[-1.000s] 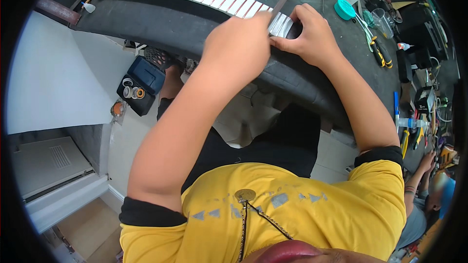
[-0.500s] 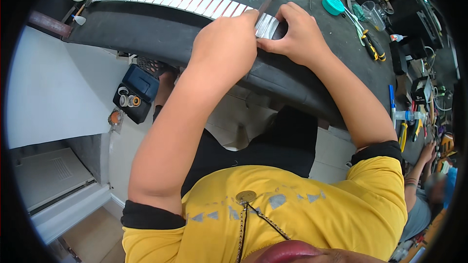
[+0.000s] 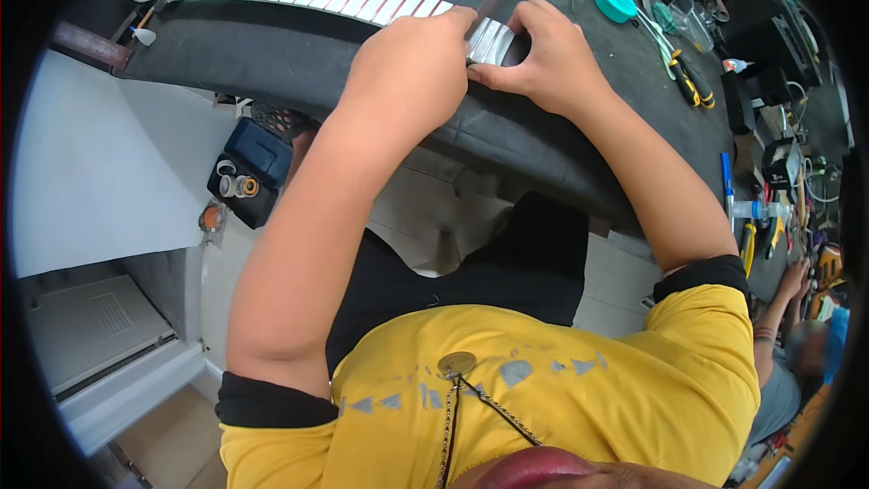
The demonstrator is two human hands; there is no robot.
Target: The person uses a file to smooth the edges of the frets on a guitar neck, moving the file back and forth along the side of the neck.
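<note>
While left grip point(image 3: 407, 68) clenches tool point(image 3: 491, 4), part-open right grip point(image 3: 554, 56) holds fretboard point(image 3: 491, 43).

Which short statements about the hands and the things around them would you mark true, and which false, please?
1. The left hand holds a thin dark tool. True.
2. The right hand is well away from the striped strip. False: it grips the strip's right end.
3. Yellow-and-black pliers lie to the right of the right hand. True.
4. The dark blue case is shut. False: its lid stands open, showing round items inside.
</note>
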